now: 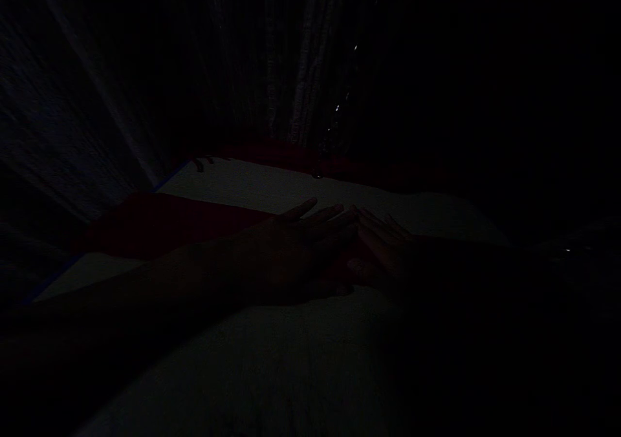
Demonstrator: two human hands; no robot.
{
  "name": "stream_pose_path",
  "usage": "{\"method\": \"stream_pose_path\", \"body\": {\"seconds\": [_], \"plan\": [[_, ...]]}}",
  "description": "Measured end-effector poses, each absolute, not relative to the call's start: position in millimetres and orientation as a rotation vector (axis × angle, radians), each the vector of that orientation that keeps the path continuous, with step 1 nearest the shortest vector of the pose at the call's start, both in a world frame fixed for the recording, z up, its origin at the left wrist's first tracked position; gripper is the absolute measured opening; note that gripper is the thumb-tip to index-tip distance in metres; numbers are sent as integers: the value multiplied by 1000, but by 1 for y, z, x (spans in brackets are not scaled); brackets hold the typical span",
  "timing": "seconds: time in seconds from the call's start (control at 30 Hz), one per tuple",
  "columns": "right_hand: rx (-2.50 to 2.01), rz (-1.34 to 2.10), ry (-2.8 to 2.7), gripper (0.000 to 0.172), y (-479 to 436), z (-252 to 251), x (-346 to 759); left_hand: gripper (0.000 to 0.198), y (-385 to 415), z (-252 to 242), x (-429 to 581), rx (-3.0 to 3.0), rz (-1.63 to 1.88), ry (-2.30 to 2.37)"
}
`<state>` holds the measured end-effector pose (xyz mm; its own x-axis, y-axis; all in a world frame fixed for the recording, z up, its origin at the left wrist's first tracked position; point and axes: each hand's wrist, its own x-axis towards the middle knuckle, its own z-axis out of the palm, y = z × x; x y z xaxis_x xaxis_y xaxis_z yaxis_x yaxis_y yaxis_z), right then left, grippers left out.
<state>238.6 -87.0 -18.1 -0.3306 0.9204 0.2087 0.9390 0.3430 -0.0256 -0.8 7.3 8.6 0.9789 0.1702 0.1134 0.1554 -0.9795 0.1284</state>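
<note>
The picture is very dark. My left hand (pixel 291 249) lies flat with its fingers stretched out, palm down, on a dark red cloth (pixel 165 223) spread over a pale flat surface (pixel 272 185). My right hand (pixel 383 249) lies flat beside it, fingers out, with its fingertips meeting those of the left hand. Neither hand holds anything that I can see.
Pale hanging fabric like a curtain (pixel 305 94) stands behind the surface. A slanted grey wall or panel (pixel 58 127) rises at the left. A band of dark red (pixel 301 159) runs along the far edge. The right side is black.
</note>
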Motion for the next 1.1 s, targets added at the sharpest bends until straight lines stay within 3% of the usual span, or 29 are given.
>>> {"method": "stream_pose_path", "body": {"seconds": [0.13, 0.47, 0.77, 0.9, 1.1], "plan": [[-1720, -110, -2379, 68, -86, -22, 244, 66, 6, 4, 0, 2979, 203, 134], [-1728, -73, -2394, 66, -87, -18, 244, 61, 10, 8, 1, 2853, 194, 161], [-1726, -41, -2365, 69, -86, -17, 247, 31, 11, 12, 3, 2901, 399, 91], [-1681, -60, -2356, 64, -83, -11, 247, 22, 7, 19, 2, 3022, 539, 113], [-1460, -213, -2397, 50, -81, -8, 246, 25, 2, 26, -1, 2872, 521, 173]]}}
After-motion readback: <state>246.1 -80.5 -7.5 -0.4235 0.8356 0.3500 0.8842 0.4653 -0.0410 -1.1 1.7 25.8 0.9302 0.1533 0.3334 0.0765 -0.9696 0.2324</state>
